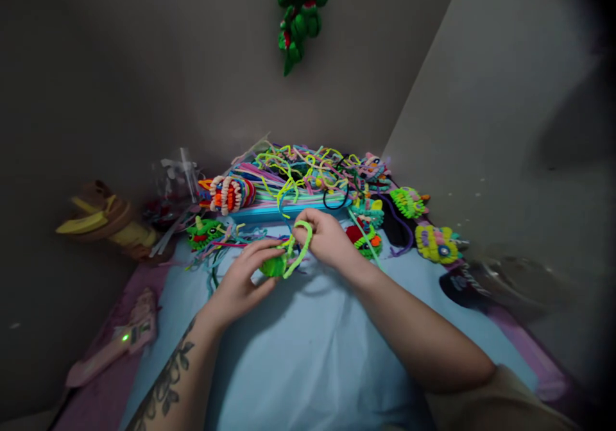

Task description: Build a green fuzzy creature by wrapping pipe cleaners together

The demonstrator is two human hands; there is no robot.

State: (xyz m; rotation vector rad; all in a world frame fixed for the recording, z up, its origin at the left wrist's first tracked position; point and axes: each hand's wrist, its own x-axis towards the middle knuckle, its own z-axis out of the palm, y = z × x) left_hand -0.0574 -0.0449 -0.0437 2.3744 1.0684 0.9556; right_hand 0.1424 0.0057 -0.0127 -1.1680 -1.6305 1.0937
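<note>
My left hand [239, 285] is closed around a small green pipe-cleaner piece [273, 267], gripping it between fingers and thumb over the middle of the table. Close beside it, my right hand [330, 242] pinches a lime-green pipe cleaner [305, 254], which bends in a loop down to the green piece. Whether the two are joined is hidden by the fingers. Behind my hands sits a blue tray [260, 215] heaped with loose pipe cleaners [308, 168] in many colours. A red and green pipe-cleaner figure [370, 242] lies just right of my right wrist.
A pale blue cloth [308, 360] covers the table. Pipe-cleaner figures surround the tray: a striped one [227, 194], a green one [205, 233], a yellow one [436, 245]. A pink glue gun [120, 347] with a lit green light lies left. A clear container [514, 283] stands right.
</note>
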